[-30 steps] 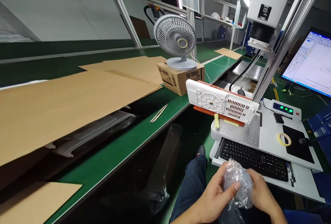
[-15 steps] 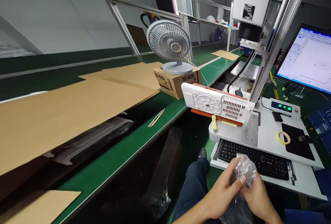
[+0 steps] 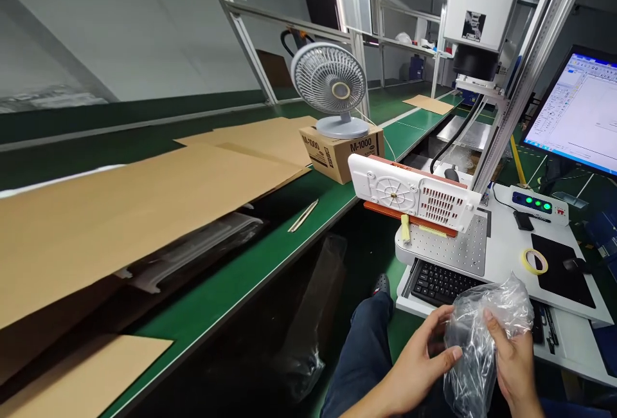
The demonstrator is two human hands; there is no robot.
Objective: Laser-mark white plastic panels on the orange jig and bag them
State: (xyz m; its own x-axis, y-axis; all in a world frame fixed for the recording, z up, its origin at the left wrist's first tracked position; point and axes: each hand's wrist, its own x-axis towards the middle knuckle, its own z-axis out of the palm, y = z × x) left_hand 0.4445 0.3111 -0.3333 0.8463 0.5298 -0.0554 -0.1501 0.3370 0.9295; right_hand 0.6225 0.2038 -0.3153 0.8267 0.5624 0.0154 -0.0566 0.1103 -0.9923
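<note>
A crumpled clear plastic bag [image 3: 475,347] hangs in front of the keyboard drawer. My right hand [image 3: 515,357] grips its right side, with the thumb pressed on the film and the other fingers mostly behind it. At the bag's left edge is my left hand [image 3: 424,357], its thumb and fingers apart. The left thumb tip overlaps the film, and the other fingertips are partly hidden and blurred. Beyond the bag, a white plastic panel [image 3: 409,193] with a round ribbed area and a slotted grille stands upright on an orange support [image 3: 385,211] over a perforated metal plate [image 3: 463,254].
A black keyboard [image 3: 438,283] sits in the drawer; yellow tape [image 3: 535,262] and a mouse [image 3: 576,265] lie above. Leftward, cardboard sheets [image 3: 144,212] cover a green bench [image 3: 250,276] with a fan [image 3: 332,83] on a box. A marking-machine head [image 3: 484,6] hangs overhead.
The bag was bunched between both hands and is now spread wider. My right hand has moved right and up with it; the left hand's fingers have parted. The view has shifted slightly.
</note>
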